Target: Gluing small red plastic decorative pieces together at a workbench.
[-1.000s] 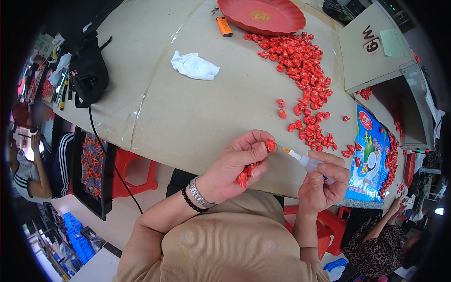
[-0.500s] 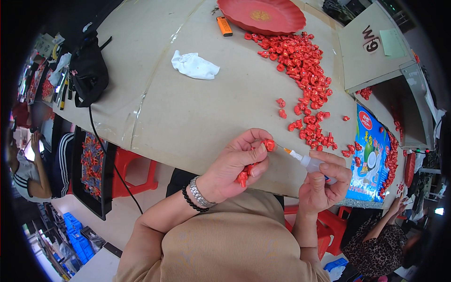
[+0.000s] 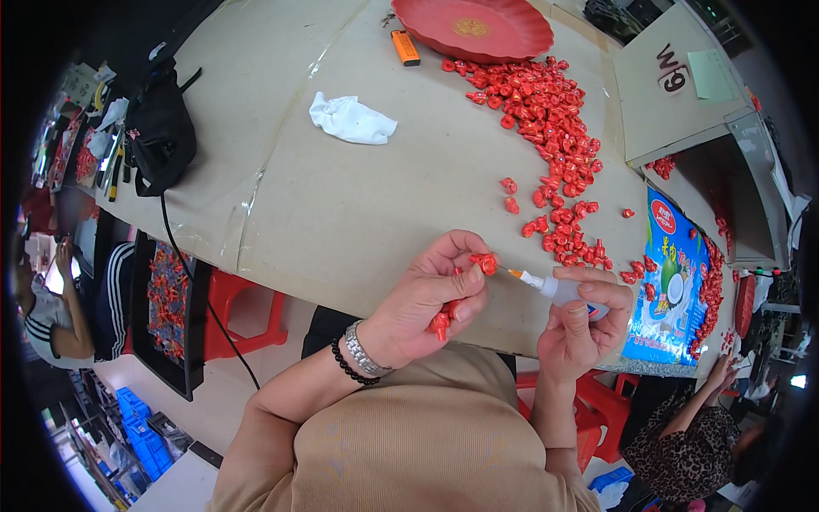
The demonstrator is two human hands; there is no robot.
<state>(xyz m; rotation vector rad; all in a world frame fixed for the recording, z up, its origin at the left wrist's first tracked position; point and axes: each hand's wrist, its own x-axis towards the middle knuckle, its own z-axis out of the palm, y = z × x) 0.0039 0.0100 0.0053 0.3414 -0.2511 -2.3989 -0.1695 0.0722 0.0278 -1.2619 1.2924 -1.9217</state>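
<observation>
Between the thumb and fingers of my left hand is a small red plastic piece. More red pieces are tucked in that same palm. My right hand grips a translucent glue bottle with an orange-based needle tip. Its thin needle points left, right beside the pinched piece; whether it touches cannot be made out. Beyond my hands, a long pile of similar red pieces stretches over the table.
A red scalloped tray, an orange box cutter-like item and a crumpled white cloth lie farther back. A blue printed sheet and a grey open box are at right, a black bag at left. Other people sit either side.
My right hand has tilted the glue bottle flatter and shifted slightly left, bringing the needle tip closer to the red piece. The pinched red piece has turned slightly in my left fingers.
</observation>
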